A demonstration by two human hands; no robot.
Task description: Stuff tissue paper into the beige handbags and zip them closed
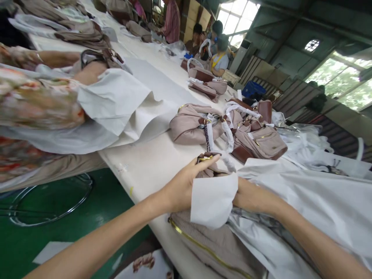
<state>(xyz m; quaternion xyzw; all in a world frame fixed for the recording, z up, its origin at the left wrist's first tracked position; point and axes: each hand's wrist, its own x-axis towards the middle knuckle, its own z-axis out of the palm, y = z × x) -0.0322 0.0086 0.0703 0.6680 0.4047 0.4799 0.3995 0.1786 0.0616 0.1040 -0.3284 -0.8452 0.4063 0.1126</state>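
- Running diagonally through the view, a long white table (151, 162) is being used as the work surface; its near edge is lying beside a green floor (95, 209).
- White paper sheets (305, 205) are being spread over the table's right part, reaching under the right forearm.
- More white paper (122, 104) is being handled on the far left by a co-worker in a floral sleeve (35, 100); that person's face is not in view.
- A taupe handbag (209, 244) with a gold zipper is being kept at the near table edge, right below both hands, partly covered by paper.
- Two finished taupe bags (192, 124) and (258, 141), handles wrapped in white, are lying just beyond the hands, touching each other.
- Further bags (207, 87) are being stacked farther along the table, near several people at the far end.
- A small white paper piece (213, 199) is being held between the two hands, over the handbag.
- The left hand (181, 186) is being pressed onto the bag's strap end, forefinger and thumb pinching a gold ring (205, 157).
- The right hand (250, 195) is being mostly hidden by the paper piece; its fingers are out of sight, so the grip cannot be told.
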